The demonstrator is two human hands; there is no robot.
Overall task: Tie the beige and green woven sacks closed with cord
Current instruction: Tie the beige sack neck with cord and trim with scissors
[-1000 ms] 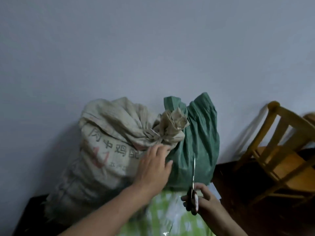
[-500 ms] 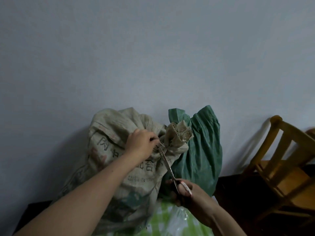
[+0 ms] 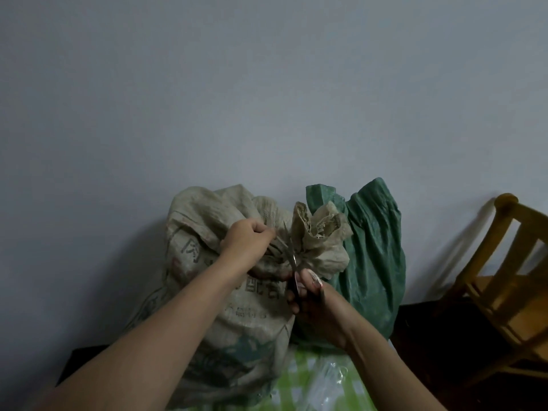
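Nearest, at 6 o'clock: a glossy green-and-white checked plastic sheet lies against the foot of the sacks. Dark floor shows at 4 and 7 o'clock. A wooden chair stands at 3 o'clock. A plain pale wall fills everything beyond.

Change noted: half a second ago the right hand sat lower, with the scissors slanted. It has since risen to just under the sack's neck, and the scissors stand nearly upright, blades parted at the neck. The left hand remains at the neck; one second ago it lay flat on the sack.

Hands: the right grips the scissor handles. The left has its fingers curled, pinching at the gathered neck; whether it pinches cord or fabric cannot be told.

The beige sack sits at centre against the wall, full and printed with dark characters, its mouth bunched into a frilled tuft. The green sack stands touching it at its 3 o'clock, its top in loose upright folds.
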